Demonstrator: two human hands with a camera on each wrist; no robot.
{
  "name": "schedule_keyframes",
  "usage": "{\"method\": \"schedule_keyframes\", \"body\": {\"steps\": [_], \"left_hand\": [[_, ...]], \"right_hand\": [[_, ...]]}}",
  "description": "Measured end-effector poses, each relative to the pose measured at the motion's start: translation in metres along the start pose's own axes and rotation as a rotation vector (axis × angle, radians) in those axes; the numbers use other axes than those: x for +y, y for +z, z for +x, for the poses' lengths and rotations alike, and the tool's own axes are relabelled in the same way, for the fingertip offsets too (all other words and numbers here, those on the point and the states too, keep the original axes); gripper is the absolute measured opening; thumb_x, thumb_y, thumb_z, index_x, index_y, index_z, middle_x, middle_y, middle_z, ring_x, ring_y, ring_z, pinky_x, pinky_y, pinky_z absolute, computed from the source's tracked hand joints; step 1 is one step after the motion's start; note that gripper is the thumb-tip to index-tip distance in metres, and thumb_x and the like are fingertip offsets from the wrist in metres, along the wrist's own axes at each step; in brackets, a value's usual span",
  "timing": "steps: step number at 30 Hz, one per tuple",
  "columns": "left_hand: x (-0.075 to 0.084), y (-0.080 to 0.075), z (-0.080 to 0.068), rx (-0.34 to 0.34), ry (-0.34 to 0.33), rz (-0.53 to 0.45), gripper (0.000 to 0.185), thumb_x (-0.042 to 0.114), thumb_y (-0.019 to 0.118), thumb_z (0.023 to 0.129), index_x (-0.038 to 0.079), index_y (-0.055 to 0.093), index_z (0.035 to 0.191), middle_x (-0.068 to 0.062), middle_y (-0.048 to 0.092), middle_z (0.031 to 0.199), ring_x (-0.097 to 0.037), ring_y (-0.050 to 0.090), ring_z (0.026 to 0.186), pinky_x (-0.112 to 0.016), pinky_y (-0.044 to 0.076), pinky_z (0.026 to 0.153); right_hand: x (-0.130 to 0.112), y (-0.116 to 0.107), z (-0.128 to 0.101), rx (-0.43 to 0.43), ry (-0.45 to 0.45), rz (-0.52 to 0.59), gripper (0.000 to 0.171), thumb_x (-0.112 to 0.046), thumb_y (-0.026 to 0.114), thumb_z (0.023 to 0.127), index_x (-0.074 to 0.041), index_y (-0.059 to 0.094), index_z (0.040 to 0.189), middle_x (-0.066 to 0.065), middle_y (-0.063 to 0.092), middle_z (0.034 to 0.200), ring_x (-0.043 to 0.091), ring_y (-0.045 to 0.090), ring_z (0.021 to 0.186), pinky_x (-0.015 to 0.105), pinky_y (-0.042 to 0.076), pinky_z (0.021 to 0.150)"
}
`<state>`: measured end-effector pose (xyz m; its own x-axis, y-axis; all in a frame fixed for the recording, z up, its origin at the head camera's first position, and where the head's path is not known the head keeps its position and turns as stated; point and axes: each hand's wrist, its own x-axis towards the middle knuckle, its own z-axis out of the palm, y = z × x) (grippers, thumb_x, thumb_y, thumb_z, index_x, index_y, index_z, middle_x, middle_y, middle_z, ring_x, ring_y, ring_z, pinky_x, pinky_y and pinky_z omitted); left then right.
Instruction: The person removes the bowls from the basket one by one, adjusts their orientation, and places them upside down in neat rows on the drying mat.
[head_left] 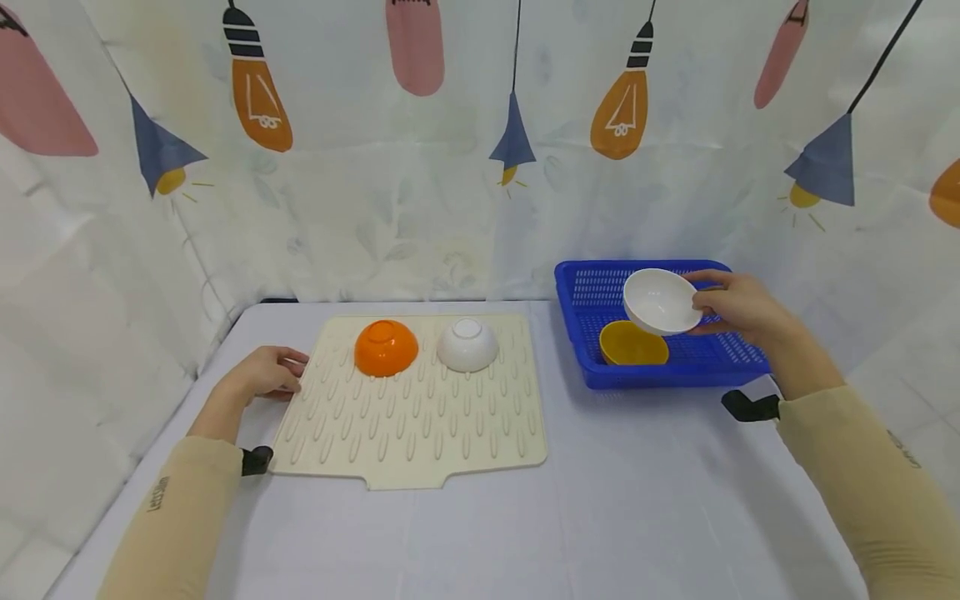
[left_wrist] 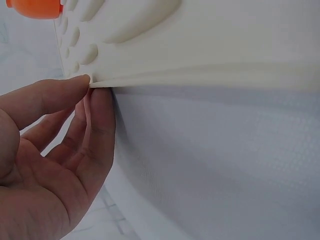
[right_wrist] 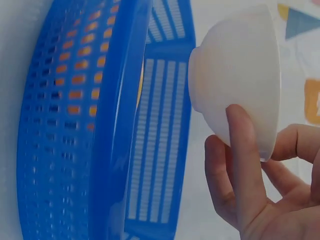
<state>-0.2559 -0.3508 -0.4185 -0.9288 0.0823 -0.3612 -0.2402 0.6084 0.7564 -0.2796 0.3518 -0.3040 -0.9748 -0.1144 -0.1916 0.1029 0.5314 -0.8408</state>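
My right hand pinches a white bowl by its rim, holding it tilted above the blue basket. In the right wrist view the thumb sits inside the bowl and the fingers lie along its outside. Below it, a yellow bowl rests in the basket. My left hand pinches the left edge of a cream drying mat between thumb and fingers, as the left wrist view also shows. Upside down on the mat stand an orange bowl and another white bowl.
A white cloth covers the table. Behind it hangs a curtain printed with lamps and bulbs. The basket stands at the back right, a short way from the mat's right edge. Its raised rim surrounds the yellow bowl.
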Motion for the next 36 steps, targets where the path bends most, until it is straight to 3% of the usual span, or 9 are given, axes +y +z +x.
{"method": "schedule_keyframes", "body": {"steps": [5,13,29,36], "left_hand": [[-0.003,0.000,0.002,0.002,-0.002,0.003,0.063,-0.010,0.065,0.088,-0.018,0.038,0.144,-0.032,0.052,0.127,-0.020,0.063,0.091,-0.034,0.060,0.076],[-0.002,-0.001,0.003,0.003,-0.016,0.006,0.064,-0.010,0.065,0.088,-0.018,0.037,0.145,-0.032,0.051,0.129,-0.022,0.063,0.092,-0.034,0.060,0.076],[-0.008,0.001,0.003,0.009,-0.006,-0.025,0.064,-0.010,0.065,0.087,-0.017,0.037,0.144,-0.029,0.053,0.126,-0.017,0.064,0.088,-0.032,0.060,0.074],[-0.007,0.002,0.004,0.013,-0.021,-0.020,0.066,-0.008,0.068,0.087,-0.015,0.039,0.145,-0.023,0.054,0.121,-0.019,0.064,0.087,-0.033,0.060,0.073]], "right_hand": [[-0.008,0.015,-0.003,-0.018,-0.016,0.054,0.062,-0.010,0.050,0.105,-0.001,0.024,0.160,0.032,0.030,0.151,0.038,0.052,0.114,0.041,0.061,0.084],[-0.017,0.038,-0.003,-0.065,-0.024,0.106,0.062,-0.010,0.050,0.105,-0.005,0.026,0.161,0.030,0.032,0.153,0.030,0.059,0.108,0.046,0.059,0.089],[-0.041,0.086,-0.013,-0.161,-0.003,0.217,0.062,-0.001,0.054,0.098,-0.005,0.034,0.157,0.029,0.032,0.153,0.051,0.051,0.125,0.057,0.055,0.091],[-0.045,0.110,-0.013,-0.163,-0.030,0.222,0.060,-0.002,0.055,0.098,-0.006,0.038,0.155,0.027,0.038,0.148,0.047,0.055,0.118,0.047,0.060,0.083]]}}
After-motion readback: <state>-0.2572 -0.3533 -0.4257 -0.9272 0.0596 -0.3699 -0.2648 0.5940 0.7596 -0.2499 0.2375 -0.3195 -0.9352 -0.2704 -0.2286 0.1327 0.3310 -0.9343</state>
